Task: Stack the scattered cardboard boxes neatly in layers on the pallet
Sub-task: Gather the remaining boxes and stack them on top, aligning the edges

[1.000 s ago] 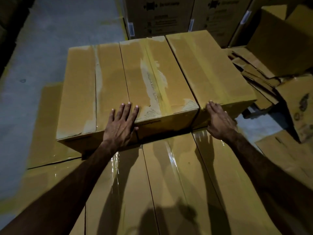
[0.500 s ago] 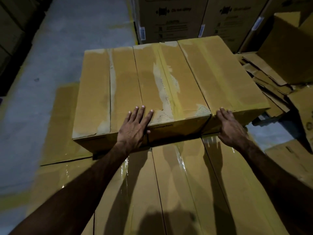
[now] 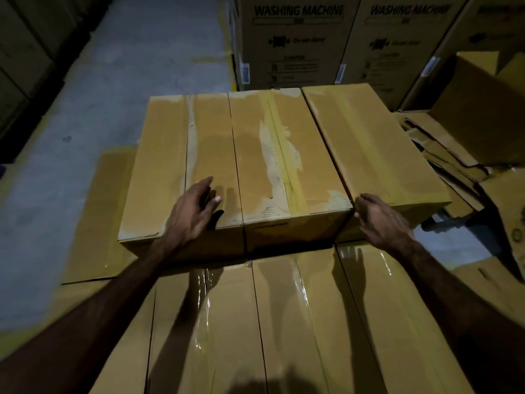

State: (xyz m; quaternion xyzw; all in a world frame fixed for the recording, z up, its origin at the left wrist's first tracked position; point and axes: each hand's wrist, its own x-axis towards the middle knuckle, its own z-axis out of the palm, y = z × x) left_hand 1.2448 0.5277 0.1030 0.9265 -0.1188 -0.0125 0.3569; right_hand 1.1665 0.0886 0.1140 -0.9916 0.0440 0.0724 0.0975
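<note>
Up top, three matte tan corrugated cardboard boxes (image 3: 255, 163) with torn tape strips are sitting side by side on a glossy taped lower layer (image 3: 298, 322), left hand (image 3: 190, 214) hovering loosely open over the left box's near edge, right hand (image 3: 383, 223) resting relaxed fingers against the right box's near corner.

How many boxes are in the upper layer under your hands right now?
3, side by side on the taped lower layer: the left box under the left hand, the middle box, and the right box at the right hand. None looks hidden.
</note>
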